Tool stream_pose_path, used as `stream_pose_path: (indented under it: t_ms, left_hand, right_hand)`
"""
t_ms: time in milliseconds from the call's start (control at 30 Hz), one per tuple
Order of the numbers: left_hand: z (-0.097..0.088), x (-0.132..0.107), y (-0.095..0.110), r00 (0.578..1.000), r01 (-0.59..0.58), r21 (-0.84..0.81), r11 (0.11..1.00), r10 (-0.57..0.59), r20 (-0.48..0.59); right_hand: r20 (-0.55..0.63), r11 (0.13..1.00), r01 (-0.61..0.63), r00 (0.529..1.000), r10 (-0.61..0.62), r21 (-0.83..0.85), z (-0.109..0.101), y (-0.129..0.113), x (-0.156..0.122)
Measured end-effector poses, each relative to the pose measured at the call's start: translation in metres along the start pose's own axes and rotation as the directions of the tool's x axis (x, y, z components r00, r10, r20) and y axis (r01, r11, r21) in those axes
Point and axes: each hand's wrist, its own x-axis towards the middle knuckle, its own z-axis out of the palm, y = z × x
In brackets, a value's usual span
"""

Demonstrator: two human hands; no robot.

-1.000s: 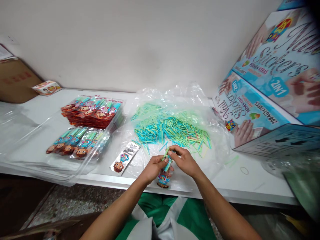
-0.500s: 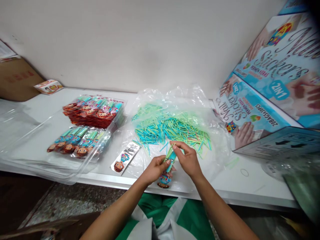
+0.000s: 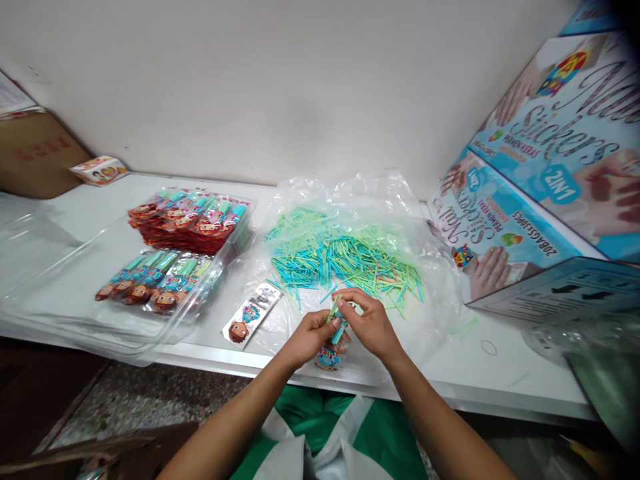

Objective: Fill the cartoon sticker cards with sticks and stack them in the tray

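Observation:
Near the table's front edge my left hand [image 3: 316,335] is closed around a small printed sachet [image 3: 327,358] with a cartoon head at its lower end. Thin green and blue sticks [image 3: 339,331] stand in or against this sachet; how far inside they reach I cannot tell. My right hand [image 3: 367,319] pinches the upper ends of the sticks with thumb and fingers. Behind both hands lies a heap of loose blue and green sticks [image 3: 345,260] on a clear plastic sheet [image 3: 395,193]. A flat printed sachet [image 3: 251,315] rests left of my left hand.
At the left, a clear plastic tray [image 3: 165,340] holds stacked filled sachets [image 3: 183,230] and a lower row [image 3: 155,280]. A large printed carton [image 3: 530,180] stands at the right, near a rubber band [image 3: 489,347]. A brown box [image 3: 37,157] sits far left.
My right hand has shifted slightly left and down over the stick ends, its fingers curling closer to my left hand. The sachet stays in my left hand.

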Motion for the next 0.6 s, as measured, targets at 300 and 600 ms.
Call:
stream_pose_path:
  t_ms: [300,600]
  left_hand:
    - [-0.0023,-0.0001,-0.0004,1.0,-0.01,0.001,1.0,0.01,0.011]
    - [0.0,-0.0002,0.0038,0.997,-0.073,0.111,0.991,0.072,0.016]
  right_hand:
    - [0.133,0.998,-0.025,0.991,0.018,0.052,-0.0042,-0.0034,0.0024]
    - [0.19,0.944,-0.177,0.974,0.126,0.278,-0.0072,0.0016,0.0057]
